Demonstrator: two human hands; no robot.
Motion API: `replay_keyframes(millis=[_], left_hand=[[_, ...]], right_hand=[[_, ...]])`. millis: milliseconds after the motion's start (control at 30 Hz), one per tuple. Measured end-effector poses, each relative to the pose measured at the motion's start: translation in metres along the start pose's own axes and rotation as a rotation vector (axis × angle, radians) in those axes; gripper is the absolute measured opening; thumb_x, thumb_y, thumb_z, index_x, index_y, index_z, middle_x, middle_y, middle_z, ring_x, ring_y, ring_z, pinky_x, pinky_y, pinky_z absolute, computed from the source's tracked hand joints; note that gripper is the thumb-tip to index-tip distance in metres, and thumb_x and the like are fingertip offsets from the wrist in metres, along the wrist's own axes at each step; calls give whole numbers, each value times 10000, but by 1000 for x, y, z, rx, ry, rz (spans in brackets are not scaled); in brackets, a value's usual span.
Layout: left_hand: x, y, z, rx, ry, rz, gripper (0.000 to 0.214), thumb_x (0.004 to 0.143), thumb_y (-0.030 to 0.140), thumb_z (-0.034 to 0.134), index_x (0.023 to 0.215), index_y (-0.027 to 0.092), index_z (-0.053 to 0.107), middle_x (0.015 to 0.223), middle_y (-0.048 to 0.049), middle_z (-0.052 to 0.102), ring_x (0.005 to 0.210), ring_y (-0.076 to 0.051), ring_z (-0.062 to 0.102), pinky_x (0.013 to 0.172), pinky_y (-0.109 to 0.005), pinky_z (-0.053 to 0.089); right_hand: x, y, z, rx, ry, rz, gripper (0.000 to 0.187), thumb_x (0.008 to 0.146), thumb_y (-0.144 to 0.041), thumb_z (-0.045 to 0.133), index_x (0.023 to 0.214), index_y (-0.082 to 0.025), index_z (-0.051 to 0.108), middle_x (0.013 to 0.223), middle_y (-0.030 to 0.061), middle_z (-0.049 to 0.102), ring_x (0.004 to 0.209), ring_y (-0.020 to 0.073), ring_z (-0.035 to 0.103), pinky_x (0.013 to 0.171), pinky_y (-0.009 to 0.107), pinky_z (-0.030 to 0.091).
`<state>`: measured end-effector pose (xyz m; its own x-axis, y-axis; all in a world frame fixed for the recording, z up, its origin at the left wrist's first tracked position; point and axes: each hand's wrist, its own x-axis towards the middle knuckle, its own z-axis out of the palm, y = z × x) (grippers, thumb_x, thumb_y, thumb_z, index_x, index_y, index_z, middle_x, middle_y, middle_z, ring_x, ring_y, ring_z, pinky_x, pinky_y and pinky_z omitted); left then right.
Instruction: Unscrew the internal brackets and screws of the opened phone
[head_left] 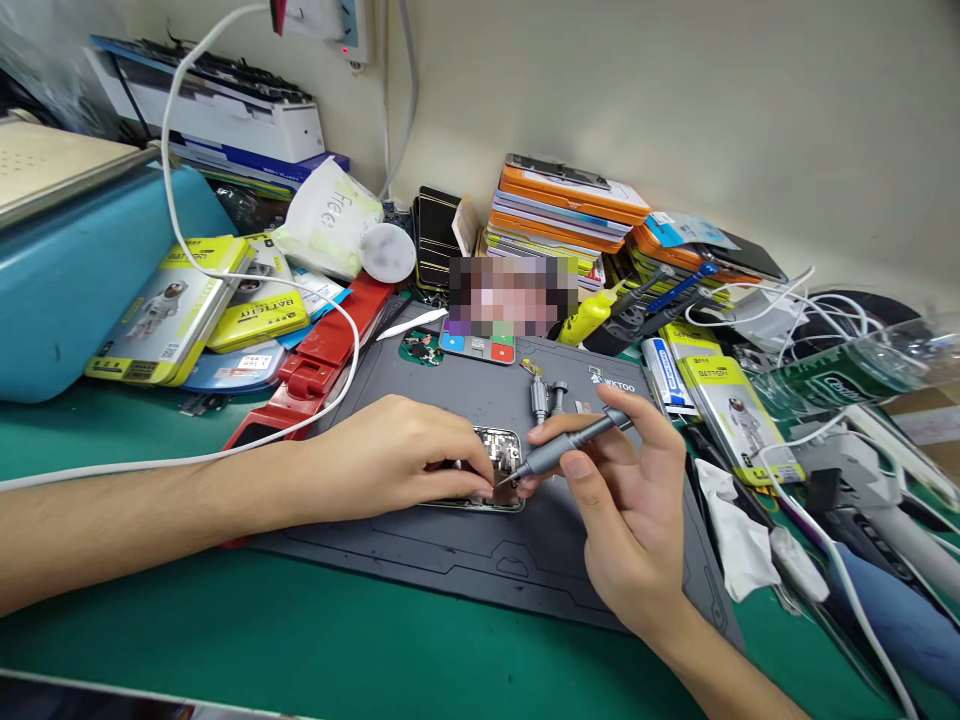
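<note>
An opened phone (501, 447) lies on the grey work mat (480, 560), its inner parts exposed at the right end. My left hand (420, 455) rests over the left part of the phone and hides it. Its thumb and forefinger pinch together at the phone's middle; whatever is between them is too small to make out. My right hand (619, 490) grips a grey precision screwdriver (559, 450), tilted with its thin tip down at the phone beside my left fingertips. Behind the phone stand two more grey screwdrivers (539, 398), close to my right hand.
Yellow battery boxes (176, 310) and a red tool (322, 345) lie left. Orange cases (562, 195) are stacked at the back near a yellow bottle (589, 318). Cables, a green bottle (840, 380) and a white tissue (739, 540) crowd the right. A white cable (352, 350) crosses above my left forearm.
</note>
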<state>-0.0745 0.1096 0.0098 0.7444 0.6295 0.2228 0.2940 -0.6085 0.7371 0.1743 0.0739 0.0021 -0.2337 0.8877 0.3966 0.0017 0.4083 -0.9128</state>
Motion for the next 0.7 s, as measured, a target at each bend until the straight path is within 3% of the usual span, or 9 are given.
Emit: replay_keyframes(millis=[500, 700], left_hand=[[-1, 2, -1, -9, -11, 7, 98, 1065, 232, 695, 1099, 208, 783, 1058, 2, 826, 915, -139, 776, 795, -186, 499], [0, 2, 0, 6, -2, -19, 83, 1043, 217, 699, 1079, 216, 773, 1027, 12, 815, 800, -125, 732, 687, -192, 462]], right_hand=[[0, 0, 1, -2, -20, -4, 452, 1118, -180, 540, 1526, -352, 451, 1204, 61, 730, 841, 162, 761, 738, 363, 715], [1, -1, 3, -23, 0, -26, 478, 1115, -161, 540, 1540, -362, 456, 1179, 50, 732, 879, 153, 747, 766, 337, 715]])
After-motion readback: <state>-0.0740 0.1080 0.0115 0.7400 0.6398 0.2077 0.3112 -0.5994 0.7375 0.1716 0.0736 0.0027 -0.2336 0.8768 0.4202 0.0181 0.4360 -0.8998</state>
